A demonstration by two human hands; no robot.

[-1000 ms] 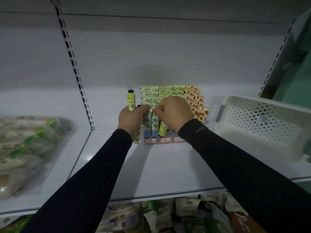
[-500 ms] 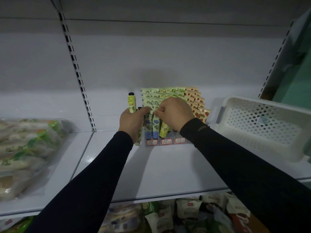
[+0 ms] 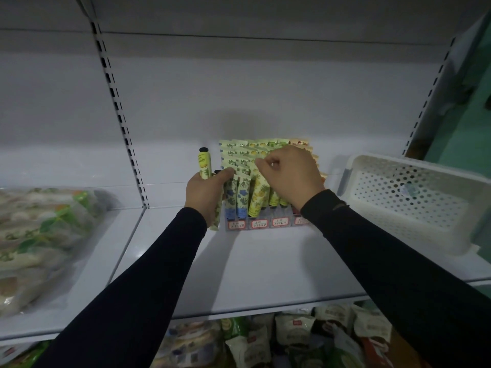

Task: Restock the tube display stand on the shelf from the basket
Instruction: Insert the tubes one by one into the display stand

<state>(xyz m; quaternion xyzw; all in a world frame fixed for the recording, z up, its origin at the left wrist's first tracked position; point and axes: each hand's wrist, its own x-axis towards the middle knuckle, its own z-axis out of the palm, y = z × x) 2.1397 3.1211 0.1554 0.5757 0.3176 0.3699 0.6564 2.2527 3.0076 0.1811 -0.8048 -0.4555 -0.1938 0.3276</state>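
A clear tiered display stand [image 3: 268,223] with red-edged price labels stands at the back of the white shelf [image 3: 265,266]. It holds rows of small tubes [image 3: 243,193], blue-flowered at left, yellow in the middle, red at right. My left hand [image 3: 204,195] is closed around a few yellow tubes [image 3: 204,163]; one sticks up with its black cap on top. My right hand [image 3: 289,176] hovers over the stand's middle rows, fingers pinched among the tube tops. What it pinches is hidden. The white perforated basket [image 3: 414,197] sits to the right.
Clear bags of packaged food [image 3: 39,235] lie on the shelf at left. A slotted upright [image 3: 119,112] divides the shelf sections. Packets [image 3: 292,338] fill the shelf below. A green wall [image 3: 473,115] is at far right.
My right hand has lifted and moved back, from the front tubes to the stand's upper middle rows. My left hand keeps its tubes beside the stand's left edge.
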